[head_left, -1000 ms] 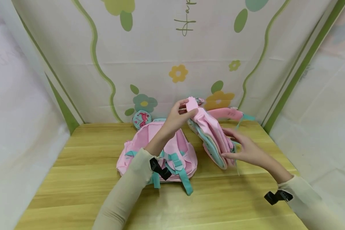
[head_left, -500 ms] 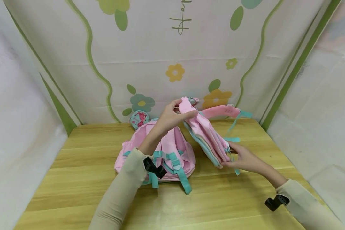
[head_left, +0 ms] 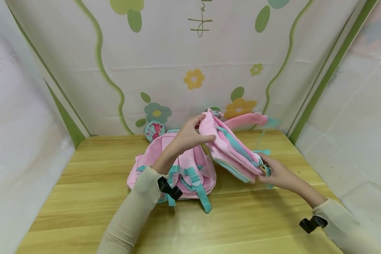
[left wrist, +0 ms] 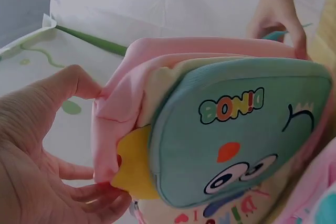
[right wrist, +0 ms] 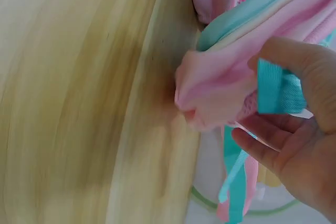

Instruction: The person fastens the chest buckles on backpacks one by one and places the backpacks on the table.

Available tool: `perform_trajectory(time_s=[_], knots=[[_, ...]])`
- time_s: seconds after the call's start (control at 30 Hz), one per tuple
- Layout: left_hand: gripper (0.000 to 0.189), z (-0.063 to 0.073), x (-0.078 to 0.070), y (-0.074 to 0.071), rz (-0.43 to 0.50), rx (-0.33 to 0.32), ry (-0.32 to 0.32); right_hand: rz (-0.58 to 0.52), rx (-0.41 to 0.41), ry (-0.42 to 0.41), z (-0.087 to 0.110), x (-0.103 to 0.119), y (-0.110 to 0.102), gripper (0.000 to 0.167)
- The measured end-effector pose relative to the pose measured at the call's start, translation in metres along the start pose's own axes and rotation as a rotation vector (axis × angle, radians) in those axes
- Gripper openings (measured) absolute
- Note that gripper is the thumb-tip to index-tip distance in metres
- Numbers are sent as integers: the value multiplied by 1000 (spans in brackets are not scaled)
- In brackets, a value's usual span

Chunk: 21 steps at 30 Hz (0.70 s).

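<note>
A pink child's backpack (head_left: pixel 223 150) is held tilted between both hands, its lower edge close to the table. My left hand (head_left: pixel 188 135) grips its top, thumb on one side and fingers on the other. In the left wrist view, its teal front pocket (left wrist: pixel 241 135) shows a cartoon face and lettering. My right hand (head_left: pixel 278 173) holds the lower corner; a teal strap (right wrist: pixel 281 88) crosses between thumb and fingers in the right wrist view. A pink shoulder strap (head_left: pixel 246 120) sticks out behind. A second pink backpack (head_left: pixel 153 155) lies alongside, straps up, partly behind my left arm.
The wooden table (head_left: pixel 92 197) carries both bags. A round teal tag (head_left: pixel 154 131) with a red picture stands at the second backpack's top. Teal webbing (head_left: pixel 204 199) from that bag trails toward the front. A printed cloth backdrop (head_left: pixel 165 53) rises behind the table, with pale sides.
The held backpack has turned so more of its strap side faces up. My right hand has moved from its side down to the lower corner; my left hand keeps its grip at the top.
</note>
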State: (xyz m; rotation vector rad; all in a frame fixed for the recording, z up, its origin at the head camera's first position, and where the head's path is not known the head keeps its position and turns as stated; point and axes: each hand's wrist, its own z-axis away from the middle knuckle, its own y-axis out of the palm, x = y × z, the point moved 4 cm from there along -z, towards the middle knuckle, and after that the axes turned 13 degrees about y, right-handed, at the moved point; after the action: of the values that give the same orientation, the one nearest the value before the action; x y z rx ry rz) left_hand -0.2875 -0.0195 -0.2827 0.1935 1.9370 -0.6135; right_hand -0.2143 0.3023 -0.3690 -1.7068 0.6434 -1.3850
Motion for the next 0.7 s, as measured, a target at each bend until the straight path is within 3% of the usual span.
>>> perform_trajectory(time_s=[0.23, 0.43, 0.7], knots=[[87, 6, 30, 21, 32, 56, -55, 167, -82, -19, 12, -9, -16, 77], [88, 7, 42, 43, -17, 105, -47, 257, -121, -18, 18, -20, -21, 77], [84, 8, 57, 66, -100, 158, -11, 361, -189, -94, 26, -28, -23, 75]])
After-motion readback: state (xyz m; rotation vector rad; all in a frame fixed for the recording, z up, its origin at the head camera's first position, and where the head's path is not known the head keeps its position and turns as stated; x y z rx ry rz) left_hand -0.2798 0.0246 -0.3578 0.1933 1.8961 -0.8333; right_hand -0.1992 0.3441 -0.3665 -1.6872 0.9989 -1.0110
